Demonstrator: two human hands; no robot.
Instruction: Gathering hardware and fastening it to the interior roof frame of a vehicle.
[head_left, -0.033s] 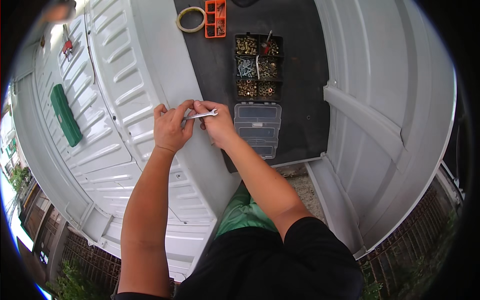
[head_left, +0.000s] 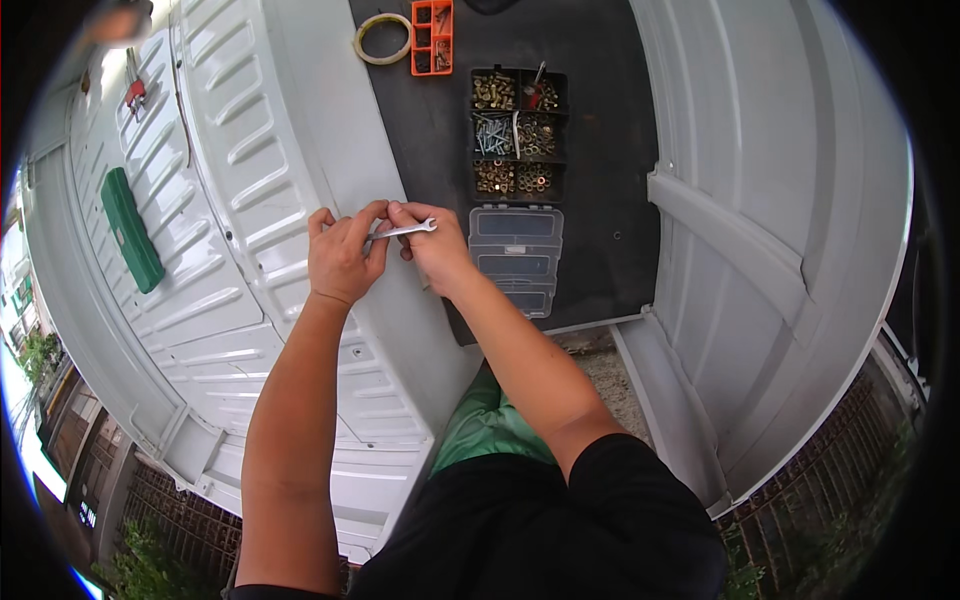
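Note:
A silver open-ended wrench [head_left: 405, 230] lies slantwise between my hands, its jaw end toward the right. My left hand [head_left: 345, 255] is closed on the wrench's left end, the fingers bent over it. Against it, my right hand [head_left: 436, 245] has its thumb and fingers pinched together, with the wrench passing across them. What the right fingertips hold, if anything, is hidden. Both hands are above the white metal ledge [head_left: 395, 310], close to the edge of the dark mat [head_left: 600, 270].
On the mat, a black compartment box [head_left: 518, 160] holds bolts, screws and nuts, its clear lid [head_left: 515, 262] folded toward me. Farther back are an orange tray [head_left: 432, 60] and a tape roll [head_left: 358, 48]. A green case [head_left: 132, 230] rests on the ribbed white panel at left.

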